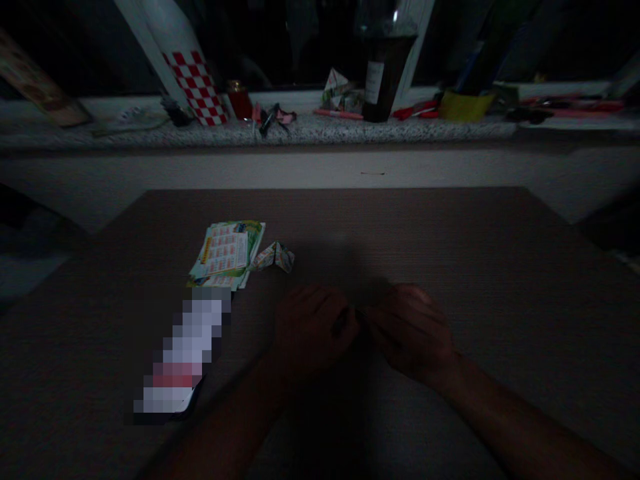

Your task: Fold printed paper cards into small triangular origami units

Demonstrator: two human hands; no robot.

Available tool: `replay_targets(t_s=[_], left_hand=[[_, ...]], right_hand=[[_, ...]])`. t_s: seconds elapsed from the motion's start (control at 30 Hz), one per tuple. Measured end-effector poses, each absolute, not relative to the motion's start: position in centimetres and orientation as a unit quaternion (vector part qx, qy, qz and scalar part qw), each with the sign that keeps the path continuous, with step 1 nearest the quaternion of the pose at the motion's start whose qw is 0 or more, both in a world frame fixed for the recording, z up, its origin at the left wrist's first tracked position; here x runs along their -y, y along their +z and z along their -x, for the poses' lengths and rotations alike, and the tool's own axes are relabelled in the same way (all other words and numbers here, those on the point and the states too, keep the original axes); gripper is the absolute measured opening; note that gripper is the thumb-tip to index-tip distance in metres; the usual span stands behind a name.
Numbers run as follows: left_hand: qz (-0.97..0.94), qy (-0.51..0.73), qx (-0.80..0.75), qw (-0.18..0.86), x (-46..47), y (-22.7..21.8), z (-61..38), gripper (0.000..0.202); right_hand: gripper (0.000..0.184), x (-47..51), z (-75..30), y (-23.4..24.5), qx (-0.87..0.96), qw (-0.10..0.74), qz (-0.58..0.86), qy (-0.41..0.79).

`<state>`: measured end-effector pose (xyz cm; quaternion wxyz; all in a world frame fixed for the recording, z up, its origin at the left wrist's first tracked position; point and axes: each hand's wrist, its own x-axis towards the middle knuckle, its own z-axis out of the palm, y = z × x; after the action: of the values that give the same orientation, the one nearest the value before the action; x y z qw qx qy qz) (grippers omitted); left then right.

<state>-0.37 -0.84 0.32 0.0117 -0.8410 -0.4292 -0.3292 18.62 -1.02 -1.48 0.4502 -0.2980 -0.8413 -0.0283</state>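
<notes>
My left hand (316, 328) is closed over the middle of the table, thumb and fingers pinched together. Close beside it, almost fingertip to fingertip, my right hand (417, 330) is also closed in a pinch. Whatever sits between the fingers is lost in shadow. Beyond my left hand lies a small folded paper piece (276, 257), creased and patterned. It rests against a stack of printed paper slips (225, 250) in green, white and yellow. Left of my left forearm lies a phone (187, 353) with its screen lit and blurred out.
The brown table (450, 227) meets a white wall under a granite windowsill (300, 137). On the sill stand a red-and-white checkered bottle (197, 83), a small red jar (240, 100), a dark labelled bottle (383, 77) and a yellow holder (465, 105). The room is dim.
</notes>
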Motion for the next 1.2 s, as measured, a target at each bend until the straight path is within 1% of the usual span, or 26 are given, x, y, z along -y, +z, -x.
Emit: replay_targets(t_s=[0.1,0.27,0.4,0.47,0.57,0.67,0.77,0.87,0.93,1.1,1.2], left_hand=[[0.831,-0.344,0.435,0.031,0.4,0.0,0.7,0.008],[0.812,-0.323,0.483,0.048,-0.5,-0.2,1.7,0.009],[0.788,-0.319,0.525,0.045,-0.7,0.2,2.5,0.009],[0.803,-0.345,0.485,0.017,-0.3,0.5,2.3,0.008],[0.841,-0.345,0.417,-0.033,0.5,0.7,1.5,0.022],[0.844,-0.350,0.392,-0.106,1.0,0.5,0.9,0.008],[0.808,-0.378,0.414,-0.183,1.0,0.0,0.9,0.006],[0.788,-0.391,0.425,-0.213,1.0,-0.3,0.9,0.006],[0.799,-0.388,0.412,-0.205,1.0,-0.3,0.7,0.007],[0.852,-0.382,0.338,-0.117,1.4,-0.1,0.1,0.006],[0.854,-0.401,0.316,-0.095,1.7,-0.1,0.2,0.009]], right_hand=[[0.017,1.1,-18.5,-1.3,0.831,0.467,0.302,-0.027],[0.012,1.2,-18.8,-0.7,0.827,0.471,0.305,-0.024],[0.013,1.0,-19.2,-0.6,0.828,0.466,0.311,-0.017],[0.014,0.8,-19.3,-0.8,0.832,0.463,0.307,-0.008],[0.017,0.6,-19.1,-1.1,0.841,0.453,0.295,0.006],[0.019,0.6,-19.1,-1.2,0.840,0.446,0.308,0.020],[0.020,0.5,-19.3,-1.1,0.831,0.450,0.325,0.035],[0.020,0.4,-19.4,-1.1,0.830,0.451,0.326,0.048],[0.017,0.5,-19.3,-1.1,0.835,0.449,0.314,0.054],[0.014,0.6,-18.9,-1.3,0.833,0.456,0.307,0.060],[0.011,0.6,-18.8,-1.3,0.825,0.456,0.327,0.065]])
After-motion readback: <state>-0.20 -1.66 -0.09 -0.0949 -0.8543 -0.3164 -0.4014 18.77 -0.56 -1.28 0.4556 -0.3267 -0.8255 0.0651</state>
